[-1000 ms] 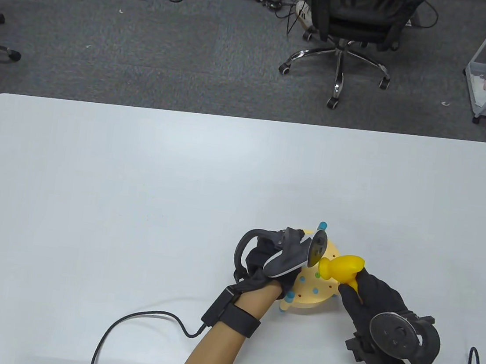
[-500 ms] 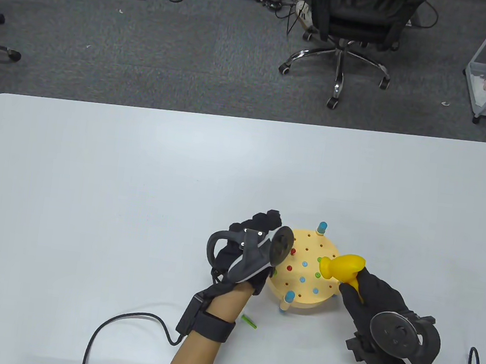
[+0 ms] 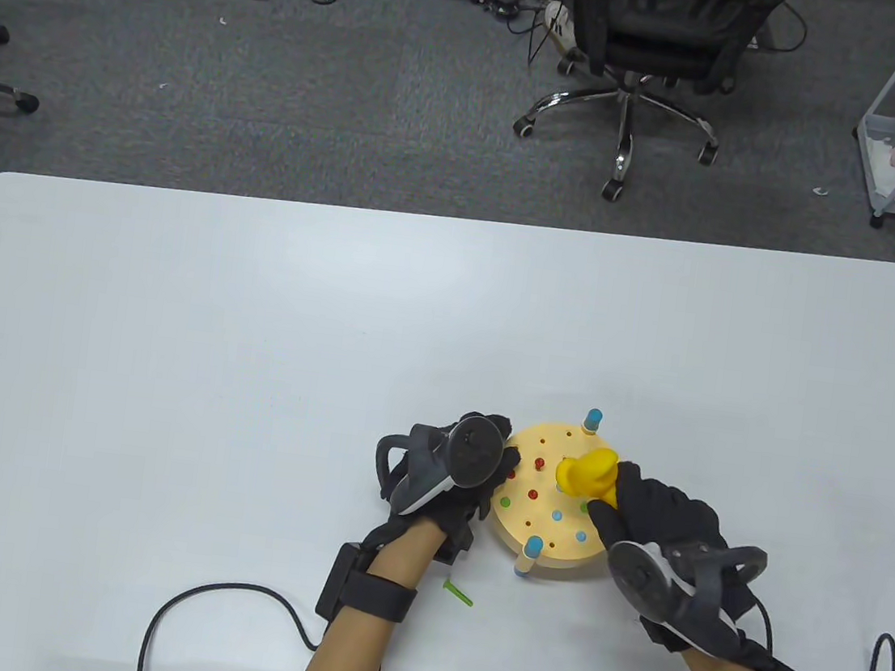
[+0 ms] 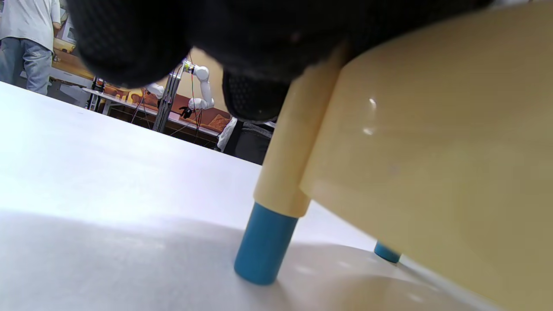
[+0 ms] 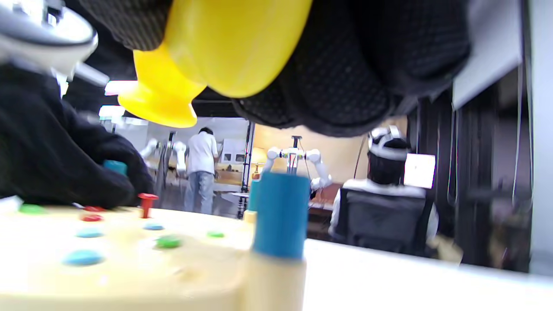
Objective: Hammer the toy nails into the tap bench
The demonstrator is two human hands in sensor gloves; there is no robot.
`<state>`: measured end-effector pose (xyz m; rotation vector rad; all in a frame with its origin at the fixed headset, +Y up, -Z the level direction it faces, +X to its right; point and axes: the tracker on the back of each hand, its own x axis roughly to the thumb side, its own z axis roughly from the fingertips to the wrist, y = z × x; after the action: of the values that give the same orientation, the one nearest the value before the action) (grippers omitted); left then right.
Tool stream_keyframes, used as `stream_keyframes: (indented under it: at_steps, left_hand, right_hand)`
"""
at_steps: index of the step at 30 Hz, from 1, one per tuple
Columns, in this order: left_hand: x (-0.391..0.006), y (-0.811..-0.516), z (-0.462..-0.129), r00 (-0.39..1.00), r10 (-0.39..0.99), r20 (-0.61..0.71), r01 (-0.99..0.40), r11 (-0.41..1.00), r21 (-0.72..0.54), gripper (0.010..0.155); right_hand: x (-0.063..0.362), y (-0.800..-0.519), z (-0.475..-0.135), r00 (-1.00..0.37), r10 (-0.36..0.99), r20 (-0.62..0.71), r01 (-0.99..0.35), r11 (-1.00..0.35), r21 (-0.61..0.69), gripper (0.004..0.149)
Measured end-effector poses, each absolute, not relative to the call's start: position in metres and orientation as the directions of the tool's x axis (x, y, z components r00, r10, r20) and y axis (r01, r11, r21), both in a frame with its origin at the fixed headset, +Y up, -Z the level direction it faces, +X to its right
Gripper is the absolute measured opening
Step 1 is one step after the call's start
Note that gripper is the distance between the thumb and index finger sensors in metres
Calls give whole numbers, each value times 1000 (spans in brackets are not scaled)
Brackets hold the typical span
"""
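Round tap bench (image 3: 552, 548) sits on the white table (image 3: 170, 334) near its front edge, right of centre; we see red, blue and green nail heads flush in its top and one red nail (image 5: 147, 203) standing proud. Our right hand (image 3: 658, 512) grips the yellow hammer (image 3: 587, 473), its head over the bench top. Our left hand (image 3: 471, 477) rests against the bench's left rim; grip unclear, can't tell. A loose green nail (image 3: 458, 594) lies on the table just left of the bench.

Glossy yellow plastic hammer (image 3: 585, 475), smooth pale wood bench (image 3: 588, 555) – matt white table (image 3: 253, 328), black mesh-cloth gloves (image 3: 670, 514).
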<state>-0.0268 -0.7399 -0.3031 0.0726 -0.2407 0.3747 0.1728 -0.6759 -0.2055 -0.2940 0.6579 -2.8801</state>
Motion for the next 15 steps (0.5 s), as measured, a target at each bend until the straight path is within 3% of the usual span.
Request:
stream_keyframes:
  at_steps: [4, 6, 8, 9, 10, 12, 13, 14, 15]
  left_hand:
    - [-29, -742, -306, 887, 390, 249, -399, 917, -14, 52]
    - [-29, -744, -306, 882, 399, 250, -410, 912, -9, 52]
    - [-29, -744, -306, 880, 398, 260, -409, 912, -9, 53]
    - [-29, -744, -306, 881, 397, 259, -408, 913, -11, 52]
    - [-29, -744, -306, 882, 394, 258, -405, 914, -11, 52]
    - [-29, -744, -306, 884, 391, 257, -402, 915, -10, 52]
    - [-29, -744, -306, 884, 391, 256, -402, 916, -10, 52]
    - [-29, -744, -306, 884, 390, 256, -401, 916, -11, 52]
    - [-29, -744, -306, 885, 390, 255, -401, 916, -11, 52]
  right_hand:
    - [141, -682, -226, -928, -338, 158, 268, -898, -348, 66]
    - [131, -694, -239, -866, -478, 144, 467, -878, -105, 66]
    - [132, -686, -238, -841, -529, 112, 480, -826, -296, 66]
    - [134, -683, -237, -885, -456, 94, 391, -838, -381, 66]
    - [135, -684, -237, -919, -383, 98, 318, -864, -389, 66]
    - [129, -701, -243, -907, -377, 187, 350, -922, -166, 66]
    - [129, -698, -240, -900, -423, 106, 400, -897, -190, 66]
    - [127, -695, -238, -892, -435, 123, 378, -867, -325, 66]
    - [127, -694, -237, -902, -419, 104, 360, -864, -353, 66]
